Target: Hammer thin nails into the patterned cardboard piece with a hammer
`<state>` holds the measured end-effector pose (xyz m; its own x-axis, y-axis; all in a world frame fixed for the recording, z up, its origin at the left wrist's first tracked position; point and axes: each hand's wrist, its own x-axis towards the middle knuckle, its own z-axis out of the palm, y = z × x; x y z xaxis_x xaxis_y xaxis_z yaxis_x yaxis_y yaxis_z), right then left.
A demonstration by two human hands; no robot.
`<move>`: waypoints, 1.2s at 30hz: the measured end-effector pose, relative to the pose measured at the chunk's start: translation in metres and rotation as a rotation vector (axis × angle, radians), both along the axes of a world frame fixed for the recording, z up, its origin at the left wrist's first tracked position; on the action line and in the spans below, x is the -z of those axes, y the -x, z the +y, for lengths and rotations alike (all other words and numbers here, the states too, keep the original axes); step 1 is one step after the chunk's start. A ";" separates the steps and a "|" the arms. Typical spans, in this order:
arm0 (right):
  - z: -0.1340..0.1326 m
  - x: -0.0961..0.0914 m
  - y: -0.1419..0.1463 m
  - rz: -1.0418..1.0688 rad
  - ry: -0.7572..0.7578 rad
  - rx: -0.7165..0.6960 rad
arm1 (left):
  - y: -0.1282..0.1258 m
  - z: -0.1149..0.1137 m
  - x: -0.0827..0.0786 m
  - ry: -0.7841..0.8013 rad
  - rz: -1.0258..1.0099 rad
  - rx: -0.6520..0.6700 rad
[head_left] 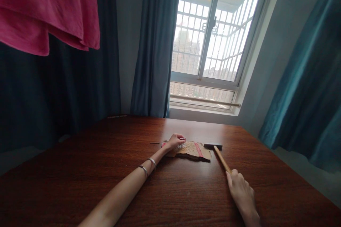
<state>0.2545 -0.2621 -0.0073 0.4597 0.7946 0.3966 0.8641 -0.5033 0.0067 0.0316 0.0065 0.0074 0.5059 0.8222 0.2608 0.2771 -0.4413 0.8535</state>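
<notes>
One dark-headed, tan-wooden-handled hammer (222, 159) lies just beside torn brown printed cardboard (190, 148); likely head-heavy, stiff, best held low, where the right hand (241, 188) grips; left hand (174, 142) bunched over cardboard, contents unclear

Overexposed window (206, 39), dim curtains (156, 46), glare on tabletop (183, 188)

Tabletop (119, 181): reddish-brown, wood-grained, glossy; pale glare over far middle portion. Directly on it: piece of cardboard (190, 150), flat, near edge torn ragged, pinkish-red printed band toward right end, surface speckled with small marks. Thin strip (154, 143) just beyond cardboard's left end; material unclear.
</notes>
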 end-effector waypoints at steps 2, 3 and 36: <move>0.000 -0.004 -0.003 0.100 -0.024 -0.029 | 0.000 -0.001 -0.001 -0.002 -0.004 -0.001; 0.001 -0.006 -0.005 0.165 -0.039 -0.040 | 0.000 -0.001 -0.001 -0.006 0.000 0.000; 0.039 -0.071 0.080 1.578 -0.184 -0.587 | -0.003 0.010 0.011 -0.037 0.040 -0.003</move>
